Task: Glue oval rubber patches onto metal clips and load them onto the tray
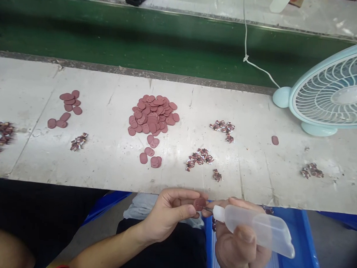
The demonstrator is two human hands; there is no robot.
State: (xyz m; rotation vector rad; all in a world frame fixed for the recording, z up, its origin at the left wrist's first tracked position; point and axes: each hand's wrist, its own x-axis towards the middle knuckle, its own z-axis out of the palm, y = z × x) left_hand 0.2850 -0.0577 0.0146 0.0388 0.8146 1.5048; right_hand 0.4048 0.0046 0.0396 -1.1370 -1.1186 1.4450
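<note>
My left hand (171,214) pinches a small reddish-brown oval disc (199,204) between thumb and fingers, just off the table's front edge. My right hand (241,245) is wrapped round a translucent squeeze bottle (257,226) with a white cap. The bottle lies nearly level, its thin dark nozzle tip pointing left and meeting the disc's face, as far as I can see. Beyond my hands, a heap of the same discs (152,113) rests on the table, with several loose ones in front. Small brown-and-white figure-like pieces (199,158) lie in clusters to the right of the heap.
A light blue fan (329,92) stands at the right, its white cord (261,68) running up across the green belt (111,38). A blue bin (300,240) sits below the table edge. More discs (70,101) lie at the left. Another person's arm (7,245) shows at lower left.
</note>
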